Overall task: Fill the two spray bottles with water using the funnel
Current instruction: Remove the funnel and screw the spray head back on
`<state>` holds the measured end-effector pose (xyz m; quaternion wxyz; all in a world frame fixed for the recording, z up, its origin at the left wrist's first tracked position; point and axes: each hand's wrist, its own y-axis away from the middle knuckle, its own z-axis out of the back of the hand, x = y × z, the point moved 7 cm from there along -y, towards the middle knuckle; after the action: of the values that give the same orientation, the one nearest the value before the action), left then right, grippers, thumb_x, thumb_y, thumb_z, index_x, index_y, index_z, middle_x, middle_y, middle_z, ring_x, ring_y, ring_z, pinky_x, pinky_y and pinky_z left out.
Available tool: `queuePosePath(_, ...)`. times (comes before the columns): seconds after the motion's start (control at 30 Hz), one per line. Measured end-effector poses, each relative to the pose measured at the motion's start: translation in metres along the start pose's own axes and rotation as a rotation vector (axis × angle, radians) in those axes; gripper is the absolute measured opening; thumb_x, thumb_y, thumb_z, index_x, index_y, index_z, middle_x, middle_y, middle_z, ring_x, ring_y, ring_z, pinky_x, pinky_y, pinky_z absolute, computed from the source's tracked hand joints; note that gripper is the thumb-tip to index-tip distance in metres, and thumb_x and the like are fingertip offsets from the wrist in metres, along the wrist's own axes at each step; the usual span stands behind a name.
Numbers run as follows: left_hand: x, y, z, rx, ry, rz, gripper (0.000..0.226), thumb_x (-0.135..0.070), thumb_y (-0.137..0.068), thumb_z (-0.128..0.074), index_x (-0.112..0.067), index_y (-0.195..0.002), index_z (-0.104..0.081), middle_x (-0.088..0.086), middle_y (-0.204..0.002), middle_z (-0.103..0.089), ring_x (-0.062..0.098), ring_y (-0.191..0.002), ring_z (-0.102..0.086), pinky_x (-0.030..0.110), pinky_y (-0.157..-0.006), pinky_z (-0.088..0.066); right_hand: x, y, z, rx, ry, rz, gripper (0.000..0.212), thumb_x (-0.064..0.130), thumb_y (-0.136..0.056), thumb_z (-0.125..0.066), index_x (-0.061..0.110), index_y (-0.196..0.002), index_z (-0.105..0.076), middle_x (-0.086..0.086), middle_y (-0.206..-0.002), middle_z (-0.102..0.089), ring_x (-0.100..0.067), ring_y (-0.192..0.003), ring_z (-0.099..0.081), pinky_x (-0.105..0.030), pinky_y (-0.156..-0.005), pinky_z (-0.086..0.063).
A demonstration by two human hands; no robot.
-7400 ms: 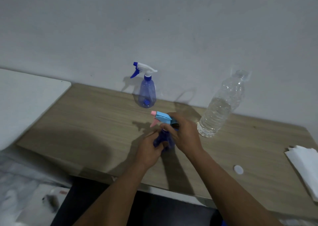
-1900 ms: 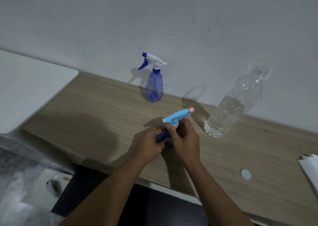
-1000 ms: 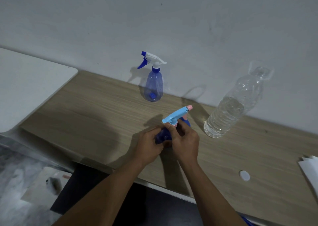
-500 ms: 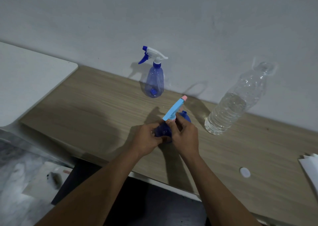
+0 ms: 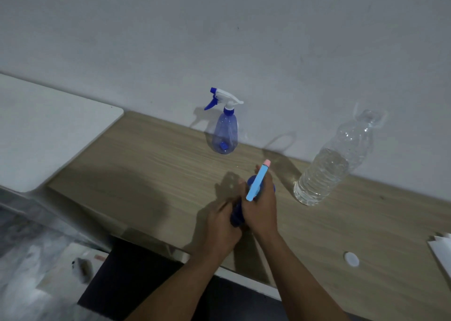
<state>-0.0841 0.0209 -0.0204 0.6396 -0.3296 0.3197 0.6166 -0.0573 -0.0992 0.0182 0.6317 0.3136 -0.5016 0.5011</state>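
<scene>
Against the wall (image 5: 219,32) stand a water bottle (image 5: 334,160) (uncapped) and spray bottle (image 5: 225,135).

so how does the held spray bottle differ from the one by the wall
The dark blue plastic spray bottle has a light blue head with a pink nozzle; the pale translucent blue spray bottle has a white head and dark blue trigger. The dark one is held by the left hand and right hand; the pale one stands upright, untouched, by the wall. Both are trigger sprayers.
</scene>
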Motion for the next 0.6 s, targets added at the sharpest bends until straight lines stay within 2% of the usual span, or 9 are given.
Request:
queuePosePath(0.03, -0.001, 0.003, -0.001, 0.003, 0.002, 0.013, 0.034, -0.004, -0.079, -0.067, -0.014, -0.112, -0.068, -0.001, -0.106, -0.07, 0.01, -0.098, -0.063, 0.02, -0.089, -0.049, 0.009, 0.001, 0.0, 0.001, 0.023, 0.03, 0.017, 0.004, -0.094, -0.063, 0.007, -0.105, -0.05, 0.006, -0.077, -0.051, 0.007, -0.063, -0.055, -0.015, -0.061, -0.043)
queuePosePath(0.07, -0.002, 0.005, -0.001, 0.009, 0.006, 0.02, 0.035, -0.005, -0.081, -0.067, -0.014, -0.114, -0.067, 0.001, -0.109, -0.07, 0.013, -0.101, -0.063, 0.026, -0.092, -0.05, 0.015, 0.004, 0.001, -0.001, 0.033, 0.043, 0.018, 0.004, -0.096, -0.061, 0.011, -0.107, -0.049, 0.008, -0.077, -0.049, 0.011, -0.063, -0.055, -0.01, -0.06, -0.044)
queuePosePath(0.17, -0.004, 0.008, 0.007, 0.094, -0.016, -0.002, 0.037, -0.014, -0.083, -0.07, -0.015, -0.12, -0.065, 0.002, -0.116, -0.069, 0.017, -0.108, -0.063, 0.025, -0.094, -0.047, 0.022, 0.009, 0.002, 0.019, 0.03, -0.001, 0.028, 0.007, -0.098, -0.059, 0.015, -0.12, -0.045, 0.011, -0.08, -0.05, 0.017, -0.066, -0.056, -0.004, -0.06, -0.044)
queuePosePath(0.23, -0.001, 0.011, 0.029, 0.095, -0.042, -0.034, 0.041, -0.024, -0.082, -0.074, -0.015, -0.122, -0.066, 0.0, -0.117, -0.069, 0.016, -0.107, -0.064, 0.023, -0.095, -0.047, 0.024, 0.012, -0.001, 0.066, 0.059, -0.049, 0.022, 0.01, -0.098, -0.058, 0.013, -0.118, -0.049, 0.006, -0.08, -0.054, 0.007, -0.066, -0.06, -0.009, -0.058, -0.046)
queuePosePath(0.27, 0.004, 0.011, 0.044, 0.045, -0.07, -0.046, 0.041, -0.029, -0.082, -0.074, -0.014, -0.12, -0.068, 0.001, -0.115, -0.071, 0.017, -0.105, -0.066, 0.02, -0.093, -0.046, 0.025, 0.013, -0.004, 0.099, 0.091, -0.069, 0.019, 0.013, -0.098, -0.058, 0.011, -0.116, -0.051, 0.002, -0.081, -0.057, -0.003, -0.068, -0.063, -0.014, -0.058, -0.046)
queuePosePath(0.33, 0.017, 0.012, 0.078, -0.065, -0.161, -0.049, 0.046, -0.043, -0.081, -0.069, -0.011, -0.115, -0.072, 0.006, -0.11, -0.074, 0.022, -0.1, -0.07, 0.021, -0.089, -0.046, 0.026, 0.019, -0.013, 0.197, 0.18, -0.104, 0.017, 0.017, -0.097, -0.057, 0.011, -0.113, -0.055, -0.007, -0.085, -0.063, -0.025, -0.074, -0.065, -0.03, -0.063, -0.05)
queuePosePath(0.43, 0.04, 0.018, 0.124, -0.002, -0.383, 0.074, 0.054, -0.054, -0.089, -0.06, -0.019, -0.131, -0.063, 0.005, -0.129, -0.065, 0.023, -0.119, -0.061, 0.03, -0.1, -0.046, 0.032, 0.039, -0.03, 0.378, 0.296, -0.151, 0.014, 0.023, -0.092, -0.056, 0.018, -0.106, -0.057, -0.009, -0.086, -0.067, -0.034, -0.076, -0.067, -0.047, -0.071, -0.056)
queuePosePath(0.5, 0.057, 0.023, 0.152, 0.027, -0.461, 0.158, 0.057, -0.057, -0.09, -0.058, -0.021, -0.134, -0.059, 0.006, -0.133, -0.063, 0.024, -0.124, -0.057, 0.034, -0.102, -0.046, 0.038, 0.052, -0.041, 0.465, 0.354, -0.172, 0.013, 0.025, -0.089, -0.055, 0.02, -0.1, -0.059, -0.007, -0.084, -0.068, -0.032, -0.077, -0.068, -0.05, -0.075, -0.059)
queuePosePath(0.6, 0.064, 0.033, 0.185, 0.012, -0.512, 0.195, 0.059, -0.058, -0.089, -0.059, -0.019, -0.134, -0.059, 0.007, -0.131, -0.063, 0.024, -0.124, -0.056, 0.034, -0.101, -0.046, 0.05, 0.074, -0.052, 0.516, 0.36, -0.192, 0.015, 0.03, -0.088, -0.055, 0.016, -0.091, -0.061, -0.007, -0.078, -0.068, -0.025, -0.062, -0.066, -0.037, -0.059, -0.056)
